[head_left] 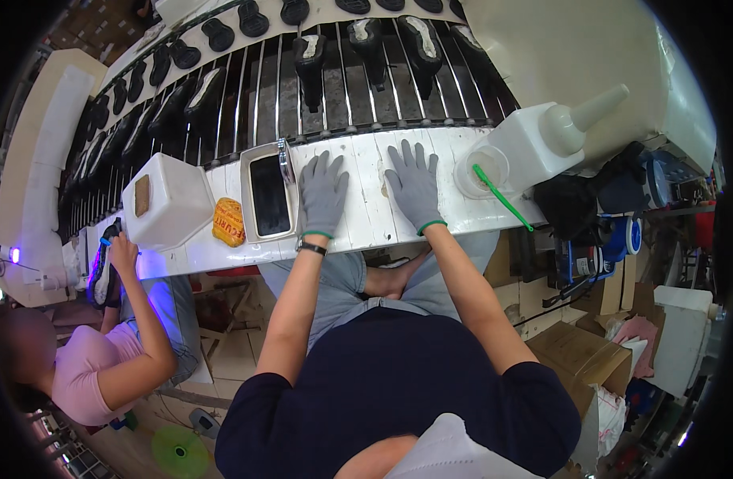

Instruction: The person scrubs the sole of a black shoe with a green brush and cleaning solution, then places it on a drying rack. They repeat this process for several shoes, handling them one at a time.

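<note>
My left hand, in a grey glove with a green cuff, lies flat on the white worktable with its fingers spread. Beside it on the left stands a rectangular pale tray with a dark inside and a metal piece at its upper right corner. My right hand, gloved the same way, also rests palm down, fingers apart. Neither hand holds anything. To the right of it sits a round translucent tub with a green-handled tool leaning out, its working end hidden.
Behind the table runs a roller conveyor bearing black shoe uppers and soles. A white spouted bottle stands right. A yellow wrapped lump and white jug are left, near a co-worker handling a shoe.
</note>
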{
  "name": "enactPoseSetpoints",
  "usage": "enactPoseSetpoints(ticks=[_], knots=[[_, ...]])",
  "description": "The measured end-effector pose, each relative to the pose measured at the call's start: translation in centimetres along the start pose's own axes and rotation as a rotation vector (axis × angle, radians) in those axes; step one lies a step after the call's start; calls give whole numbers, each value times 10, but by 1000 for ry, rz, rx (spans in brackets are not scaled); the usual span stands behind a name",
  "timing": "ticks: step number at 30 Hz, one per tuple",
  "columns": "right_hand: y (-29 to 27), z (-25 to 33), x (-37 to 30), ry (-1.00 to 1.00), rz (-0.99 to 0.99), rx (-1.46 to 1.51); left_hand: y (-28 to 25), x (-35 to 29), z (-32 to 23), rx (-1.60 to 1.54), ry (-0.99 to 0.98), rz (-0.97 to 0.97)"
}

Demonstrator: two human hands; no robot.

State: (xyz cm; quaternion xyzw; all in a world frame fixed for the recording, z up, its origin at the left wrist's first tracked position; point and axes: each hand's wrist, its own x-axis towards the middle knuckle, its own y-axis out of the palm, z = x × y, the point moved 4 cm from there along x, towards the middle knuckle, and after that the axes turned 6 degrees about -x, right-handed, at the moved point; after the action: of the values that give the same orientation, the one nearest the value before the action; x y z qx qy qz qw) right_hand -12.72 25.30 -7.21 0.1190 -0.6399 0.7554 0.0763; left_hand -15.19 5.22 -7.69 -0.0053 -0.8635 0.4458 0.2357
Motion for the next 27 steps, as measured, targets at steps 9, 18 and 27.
enactPoseSetpoints(ticks=[9, 18, 27], knots=[[1, -1, -1, 1, -9, 50, 25, 42, 1, -31, -131, -29], [2, -3, -3, 3, -33, 100, 24, 43, 18, -344, -304, -275], [2, -4, -6, -15, -66, 158, 28, 55, 19, -327, -246, -105]])
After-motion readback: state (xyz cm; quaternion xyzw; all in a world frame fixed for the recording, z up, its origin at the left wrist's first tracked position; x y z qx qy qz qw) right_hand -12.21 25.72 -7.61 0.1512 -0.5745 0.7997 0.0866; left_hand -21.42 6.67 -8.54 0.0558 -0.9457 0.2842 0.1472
